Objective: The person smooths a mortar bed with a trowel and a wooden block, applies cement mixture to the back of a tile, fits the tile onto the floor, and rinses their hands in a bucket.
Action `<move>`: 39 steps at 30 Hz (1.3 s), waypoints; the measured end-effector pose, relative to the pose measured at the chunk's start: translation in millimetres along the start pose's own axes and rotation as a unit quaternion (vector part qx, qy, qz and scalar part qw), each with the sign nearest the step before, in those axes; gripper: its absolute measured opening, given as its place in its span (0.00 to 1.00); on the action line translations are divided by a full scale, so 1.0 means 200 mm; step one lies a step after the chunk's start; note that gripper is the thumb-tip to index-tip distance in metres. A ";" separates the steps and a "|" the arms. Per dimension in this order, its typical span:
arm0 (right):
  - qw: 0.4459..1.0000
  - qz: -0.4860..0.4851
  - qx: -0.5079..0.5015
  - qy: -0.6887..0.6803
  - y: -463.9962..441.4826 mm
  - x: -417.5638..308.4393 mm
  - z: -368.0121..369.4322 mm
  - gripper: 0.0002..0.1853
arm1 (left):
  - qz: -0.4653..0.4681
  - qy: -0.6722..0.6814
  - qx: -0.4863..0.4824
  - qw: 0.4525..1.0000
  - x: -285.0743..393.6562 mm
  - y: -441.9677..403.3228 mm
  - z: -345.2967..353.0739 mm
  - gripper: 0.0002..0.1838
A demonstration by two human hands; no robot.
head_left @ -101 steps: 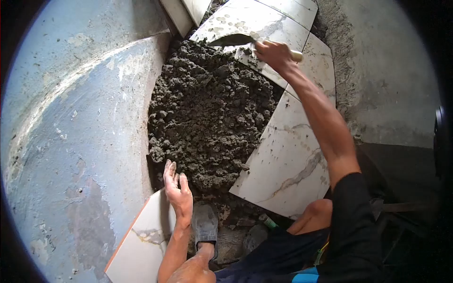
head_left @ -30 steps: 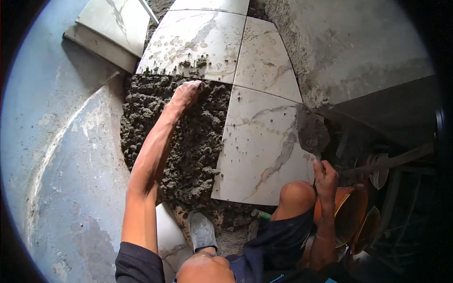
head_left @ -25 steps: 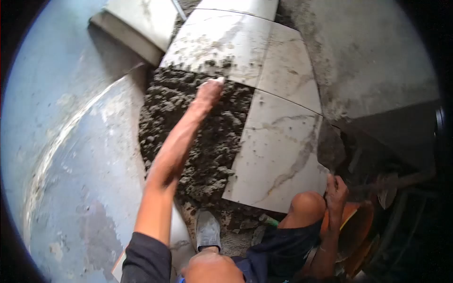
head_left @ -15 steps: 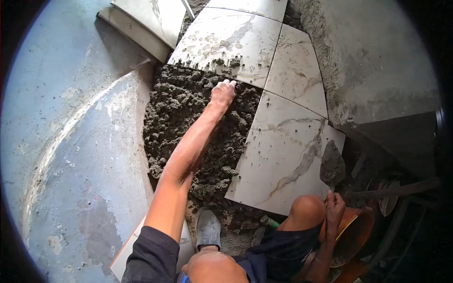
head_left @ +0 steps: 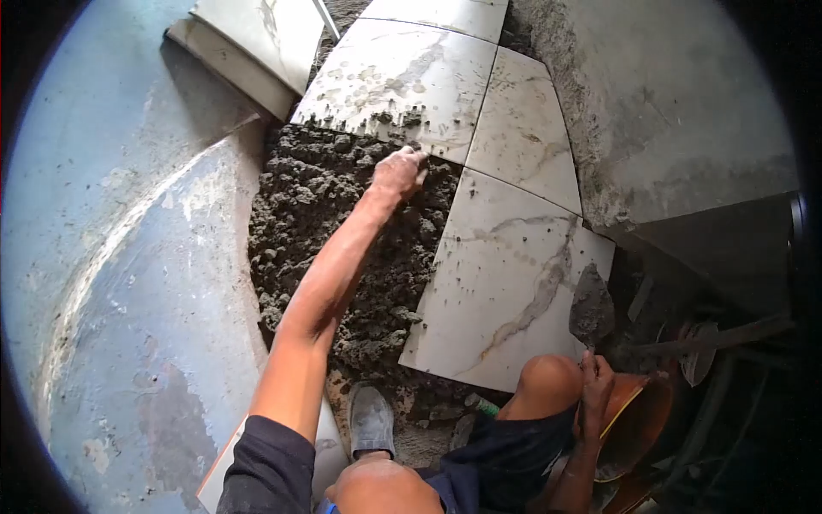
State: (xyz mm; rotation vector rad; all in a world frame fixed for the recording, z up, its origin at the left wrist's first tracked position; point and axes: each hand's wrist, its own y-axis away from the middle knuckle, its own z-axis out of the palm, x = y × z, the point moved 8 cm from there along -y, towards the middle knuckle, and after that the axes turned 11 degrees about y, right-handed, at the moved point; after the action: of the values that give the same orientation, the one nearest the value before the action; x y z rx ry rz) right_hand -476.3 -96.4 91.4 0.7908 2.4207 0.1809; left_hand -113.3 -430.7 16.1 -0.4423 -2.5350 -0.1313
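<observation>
My left hand (head_left: 397, 175) reaches out over the dark, lumpy mortar (head_left: 325, 223), at the near edge of a marbled white tile (head_left: 402, 73). Its fingers are curled closed, and I cannot make out anything between them. Crumbs of mortar lie on that tile's edge. Beside my right knee, my right hand (head_left: 597, 383) is closed around the handle of a trowel (head_left: 591, 310). The trowel's pointed blade is coated in mortar and overlaps the corner of another marbled tile (head_left: 505, 283).
An orange bucket (head_left: 629, 428) stands beside my right arm. Tiles (head_left: 257, 38) are stacked at the upper left on the blue-grey floor (head_left: 128, 283). A tile (head_left: 328, 445) lies beneath my left arm. A concrete surface (head_left: 685, 111) borders the right side.
The whole view has shifted slightly. My left hand has drawn back a little from the tile edge, with its wrist turned. My right hand still holds the trowel.
</observation>
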 end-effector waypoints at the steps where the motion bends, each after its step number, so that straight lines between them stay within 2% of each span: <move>1: 1.000 -0.005 -0.001 0.000 -0.01 -0.01 0.00 0.19 | 0.005 -0.036 0.015 0.999 -0.03 -0.02 0.04 0.14; 2: 1.000 -0.021 0.004 0.007 -0.01 -0.02 0.01 0.20 | 0.008 -0.075 0.031 0.997 -0.05 -0.04 0.07 0.12; 3: 0.999 -0.039 0.006 0.015 -0.01 -0.03 0.02 0.20 | 0.011 -0.121 0.017 0.992 -0.03 -0.04 0.10 0.16; 4: 0.999 -0.048 0.000 0.014 -0.01 -0.02 0.03 0.20 | 0.068 -0.141 0.006 0.988 0.01 -0.02 0.10 0.12; 8: 0.999 -0.036 -0.022 0.019 -0.04 -0.02 0.06 0.20 | 0.122 -0.221 -0.003 0.968 0.04 -0.01 0.16 0.08; 12: 0.999 -0.032 -0.019 0.006 -0.03 -0.02 0.06 0.21 | 0.155 -0.201 -0.030 0.967 0.03 0.07 0.12 0.07; 13: 0.999 -0.032 -0.019 0.008 -0.02 -0.01 0.06 0.21 | 0.170 -0.188 0.011 0.967 0.04 0.09 0.08 0.06; 14: 0.999 -0.031 -0.015 0.025 -0.03 0.01 0.06 0.21 | 0.169 -0.188 0.013 0.967 0.03 0.09 0.07 0.06; 16: 0.999 -0.030 -0.013 0.041 -0.03 0.03 0.07 0.21 | 0.173 -0.187 -0.023 0.967 0.06 0.11 0.01 0.10; 17: 0.999 -0.025 -0.016 0.025 -0.03 0.04 0.08 0.21 | 0.166 -0.180 0.012 0.969 0.04 0.10 -0.04 0.18; 18: 1.000 -0.019 -0.018 0.009 -0.03 0.05 0.08 0.21 | 0.111 -0.213 0.009 0.971 0.02 0.09 -0.12 0.21; 20: 0.999 -0.024 -0.015 0.018 -0.02 0.02 0.08 0.21 | -0.106 -0.204 0.093 0.969 -0.27 0.02 -0.26 0.21; 22: 0.999 -0.036 -0.011 0.029 -0.02 0.01 0.08 0.21 | -0.104 -0.160 0.208 0.959 -0.49 0.05 -0.40 0.21; 24: 1.000 -0.017 -0.004 0.015 -0.02 0.05 0.08 0.20 | -0.162 -0.173 0.057 0.970 -0.72 -0.01 -0.35 0.22; 25: 1.000 -0.021 0.000 0.011 -0.03 0.04 0.08 0.20 | -0.174 -0.136 0.065 0.973 -0.75 0.00 -0.35 0.22; 26: 1.000 -0.022 -0.002 0.006 -0.03 0.04 0.08 0.21 | -0.150 -0.151 0.078 0.974 -0.74 0.02 -0.34 0.17; 28: 1.000 -0.018 -0.002 -0.002 -0.02 0.06 0.08 0.21 | -0.100 -0.203 0.053 0.973 -0.77 -0.03 -0.28 0.14; 29: 1.000 -0.020 0.011 -0.001 -0.02 0.07 0.08 0.21 | -0.111 -0.203 0.018 0.973 -0.79 -0.04 -0.25 0.13; 30: 0.999 -0.021 0.026 0.001 -0.02 0.09 0.07 0.21 | -0.003 -0.263 0.080 0.961 -0.68 -0.02 -0.27 0.11; 32: 0.998 0.039 0.041 -0.036 -0.02 0.13 0.06 0.21 | -0.029 -0.017 0.078 0.996 -0.66 0.07 -0.32 0.09; 33: 0.963 0.091 0.016 -0.255 -0.08 0.45 0.20 0.18 | -0.073 -0.310 -0.040 0.947 -0.78 -0.05 -0.20 0.10; 34: 0.951 0.127 0.025 -0.281 -0.03 0.37 0.17 0.16 | -0.041 -0.260 0.000 0.965 -0.84 -0.07 -0.21 0.10; 36: 0.920 0.196 0.048 -0.336 0.06 0.22 0.11 0.15 | 0.037 -0.195 0.019 0.980 -0.93 -0.02 -0.22 0.09; 37: 0.915 0.234 0.093 -0.315 0.01 0.50 0.17 0.16 | 0.074 -0.193 0.030 0.978 -1.00 -0.04 -0.23 0.10; 38: 0.913 0.262 0.058 -0.307 0.02 0.35 0.11 0.17 | 0.180 -0.029 0.083 0.980 -1.10 -0.02 -0.27 0.13; 39: 0.881 0.280 0.105 -0.366 0.00 0.39 0.11 0.15 | 0.085 0.054 0.042 0.994 -1.36 -0.04 -0.27 0.14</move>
State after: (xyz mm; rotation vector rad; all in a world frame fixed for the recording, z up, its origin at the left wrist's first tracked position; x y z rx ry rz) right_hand -514.8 -51.8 34.9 1.3566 1.4694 -0.1503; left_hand 126.4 -526.2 -86.5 -0.5983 -2.3753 0.0159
